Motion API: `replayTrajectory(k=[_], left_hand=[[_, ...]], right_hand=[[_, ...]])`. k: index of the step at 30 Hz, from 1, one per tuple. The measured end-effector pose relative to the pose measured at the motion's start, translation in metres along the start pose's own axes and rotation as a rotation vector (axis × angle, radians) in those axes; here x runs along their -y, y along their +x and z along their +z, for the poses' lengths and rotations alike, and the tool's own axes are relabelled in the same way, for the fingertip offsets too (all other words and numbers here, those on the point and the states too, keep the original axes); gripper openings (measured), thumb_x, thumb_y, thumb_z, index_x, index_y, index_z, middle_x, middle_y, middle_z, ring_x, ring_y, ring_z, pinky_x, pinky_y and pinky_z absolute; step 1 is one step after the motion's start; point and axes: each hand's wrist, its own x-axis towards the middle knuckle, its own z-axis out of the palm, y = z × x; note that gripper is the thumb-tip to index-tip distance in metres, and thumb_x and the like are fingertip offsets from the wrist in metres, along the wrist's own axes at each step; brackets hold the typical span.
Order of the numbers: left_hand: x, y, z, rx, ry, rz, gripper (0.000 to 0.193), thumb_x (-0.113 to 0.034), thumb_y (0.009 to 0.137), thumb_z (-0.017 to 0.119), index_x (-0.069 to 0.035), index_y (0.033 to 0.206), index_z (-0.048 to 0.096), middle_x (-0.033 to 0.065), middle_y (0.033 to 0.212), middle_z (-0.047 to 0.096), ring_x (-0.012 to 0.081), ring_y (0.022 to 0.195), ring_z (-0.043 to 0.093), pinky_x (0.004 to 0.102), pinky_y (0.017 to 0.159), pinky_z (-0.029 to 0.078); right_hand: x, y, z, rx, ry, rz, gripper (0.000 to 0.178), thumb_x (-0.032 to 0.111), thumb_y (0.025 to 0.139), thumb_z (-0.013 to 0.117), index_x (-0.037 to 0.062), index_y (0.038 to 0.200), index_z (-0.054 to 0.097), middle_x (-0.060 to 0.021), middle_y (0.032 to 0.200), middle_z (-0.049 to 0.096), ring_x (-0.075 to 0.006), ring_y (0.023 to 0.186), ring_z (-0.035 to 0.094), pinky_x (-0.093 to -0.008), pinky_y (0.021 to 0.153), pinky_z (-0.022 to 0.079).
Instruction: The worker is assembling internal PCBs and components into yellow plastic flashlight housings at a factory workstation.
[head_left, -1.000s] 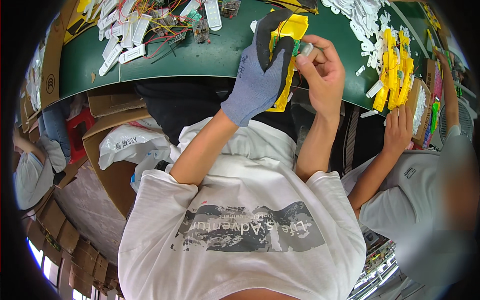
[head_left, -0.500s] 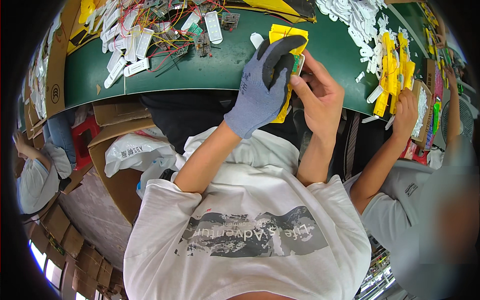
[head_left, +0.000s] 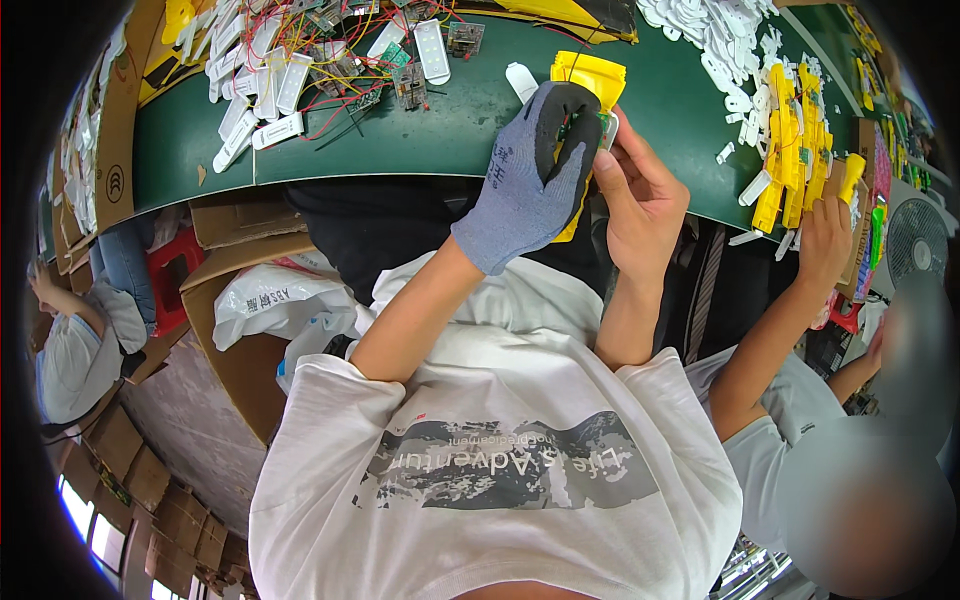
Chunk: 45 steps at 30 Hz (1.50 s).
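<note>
My left hand (head_left: pixel 525 185), in a blue-grey glove with black-coated fingers, is closed around a yellow plastic housing (head_left: pixel 590 72) held above the table's near edge. Its gloved index finger and thumb meet at the housing's right side, where a sliver of green circuit board (head_left: pixel 605 122) shows. My bare right hand (head_left: pixel 645 205) pinches a small white-edged piece (head_left: pixel 612 133) against that same side; fingers and glove cover most of it. Just beyond the glove, a white oblong plastic part (head_left: pixel 521 80) lies on the table.
On the green table (head_left: pixel 400 150), white lamp panels (head_left: pixel 293 82), wires and circuit boards (head_left: pixel 409 86) are heaped at left. White plastic pieces (head_left: pixel 715 40) and yellow housings (head_left: pixel 783 140) lie at right. A co-worker's hand (head_left: pixel 825 240) is beside the housings. A cardboard box (head_left: pixel 225 330) stands below the table.
My left index finger has curled down toward the thumb at the board. My right hand stays almost in place. The co-worker's hand at right has moved slightly right, away from the yellow housings.
</note>
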Motion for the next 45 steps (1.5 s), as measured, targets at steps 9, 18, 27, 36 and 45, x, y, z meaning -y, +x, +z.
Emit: replayTrajectory(k=[9,18,27,36,45], left_hand=[[0.005,-0.005,0.001,-0.016,-0.018,0.058,0.021,-0.002,0.08,0.054,-0.004,0.1,0.049,0.0144,0.09,0.053,0.0292,0.079,0.056,0.0349,0.07,0.046],[0.004,-0.005,0.002,-0.035,0.036,0.058,0.024,-0.002,0.079,0.054,-0.004,0.102,0.049,0.0163,0.092,0.052,0.0333,0.081,0.054,0.0385,0.069,0.046],[0.005,-0.005,0.003,-0.013,0.158,0.148,0.022,-0.002,0.078,0.056,-0.003,0.099,0.05,0.018,0.092,0.051,0.0376,0.081,0.053,0.0418,0.066,0.045],[0.001,-0.003,0.003,-0.041,-0.06,0.014,0.018,-0.011,0.089,0.049,-0.003,0.104,0.047,0.0126,0.087,0.054,0.0215,0.072,0.055,0.0325,0.064,0.046],[-0.006,0.001,0.0,0.093,0.005,-0.017,0.031,-0.005,0.084,0.048,-0.003,0.115,0.045,0.0152,0.095,0.057,0.024,0.081,0.057,0.0332,0.073,0.046]], right_hand=[[0.004,-0.003,0.003,-0.054,0.015,0.028,0.033,-0.006,0.082,0.06,-0.0036,0.115,0.057,-0.0134,0.107,0.061,-0.0128,0.089,0.06,-0.0237,0.079,0.049],[0.009,-0.003,0.008,-0.075,-0.247,-0.083,0.028,0.0,0.083,0.061,-0.0018,0.11,0.061,-0.0118,0.103,0.065,-0.0112,0.085,0.061,-0.0222,0.074,0.048],[0.039,0.005,0.008,0.01,-0.544,0.037,0.024,0.001,0.08,0.06,-0.0042,0.103,0.062,-0.0158,0.092,0.067,-0.0199,0.077,0.066,-0.0255,0.068,0.05],[0.021,0.006,-0.008,0.139,-0.391,-0.097,0.03,0.0,0.082,0.059,-0.0024,0.112,0.059,-0.0128,0.1,0.064,-0.0146,0.084,0.061,-0.0248,0.075,0.047],[0.019,0.005,-0.008,0.034,-0.592,-0.339,0.032,0.0,0.077,0.063,0.0005,0.109,0.062,-0.0126,0.105,0.06,-0.0215,0.091,0.057,-0.0285,0.073,0.047]])
